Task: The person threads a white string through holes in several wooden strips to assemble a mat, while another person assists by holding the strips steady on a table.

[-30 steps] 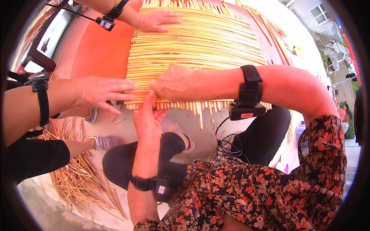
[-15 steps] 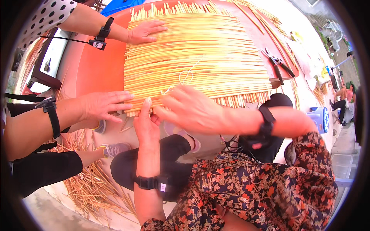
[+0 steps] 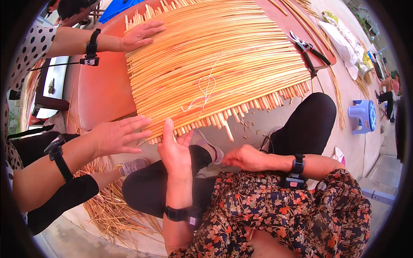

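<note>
OK, left hand has the near edge of the stalk mat, close to its near left corner: thumb flat on top, fingers under the edge, so a light pinch with the mat between. Right hand is off the mat, in front of my lap, fingers curled in; can't tell if anything's inside. Mat lies on the red table, near edge sticking out past it toward me, stalks running roughly left to right, short cut ends poking out along my side, one longer than the rest. White thread sits loosely looped on top, just beyond my left hand. Co-worker's upper hand rests on the far left of the mat, their lower hand is at the left edge, just beside my thumb. Pliers-like cutters by the mat's right edge, handles spread
</note>
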The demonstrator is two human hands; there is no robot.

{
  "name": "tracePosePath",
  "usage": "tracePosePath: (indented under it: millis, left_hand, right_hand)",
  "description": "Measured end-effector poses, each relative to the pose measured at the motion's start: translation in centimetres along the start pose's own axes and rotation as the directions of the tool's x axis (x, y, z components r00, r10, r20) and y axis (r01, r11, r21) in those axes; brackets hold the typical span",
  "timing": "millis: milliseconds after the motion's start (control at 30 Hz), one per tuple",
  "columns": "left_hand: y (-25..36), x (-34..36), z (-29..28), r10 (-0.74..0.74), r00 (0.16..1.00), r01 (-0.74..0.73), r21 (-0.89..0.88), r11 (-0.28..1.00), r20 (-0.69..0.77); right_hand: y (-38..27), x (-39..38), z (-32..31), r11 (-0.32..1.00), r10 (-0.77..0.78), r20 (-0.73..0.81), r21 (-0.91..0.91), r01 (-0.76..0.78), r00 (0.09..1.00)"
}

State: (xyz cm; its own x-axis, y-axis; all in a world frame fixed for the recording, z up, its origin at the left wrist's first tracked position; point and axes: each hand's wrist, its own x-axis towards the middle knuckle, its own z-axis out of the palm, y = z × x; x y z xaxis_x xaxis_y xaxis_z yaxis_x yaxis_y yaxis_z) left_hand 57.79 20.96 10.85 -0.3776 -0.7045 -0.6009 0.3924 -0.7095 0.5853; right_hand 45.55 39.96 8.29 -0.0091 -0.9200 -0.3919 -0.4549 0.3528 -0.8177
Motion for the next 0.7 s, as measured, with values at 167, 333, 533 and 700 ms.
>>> tracePosePath:
  millis: [167, 333, 533, 700]
  left_hand:
    - [-0.5, -0.6, 0.6, -0.011, 1.0, 0.011, -0.048, 0.999, -0.012]
    - [-0.4, -1.4, 1.2, -0.035, 0.999, 0.034, -0.042, 0.999, -0.035]
    - [0.1, -1.5, 1.0, -0.033, 0.999, 0.033, -0.028, 0.999, -0.015]
    - [0.5, -1.6, 1.1, -0.037, 0.999, 0.036, -0.019, 0.999, -0.035]
  right_hand:
    - [3.2, 7.9, 0.0, 0.739, 0.316, -0.322, 0.673, -0.018, 0.893]
    - [3.3, 13.4, 1.5, -0.201, 0.394, -0.302, 0.893, 0.403, 0.868]
    - [1.7, 13.7, 1.7, -0.264, 0.342, -0.233, 0.906, 0.331, 0.91]
    - [1.3, 13.5, 1.3, -0.244, 0.335, -0.209, 0.923, 0.299, 0.919]
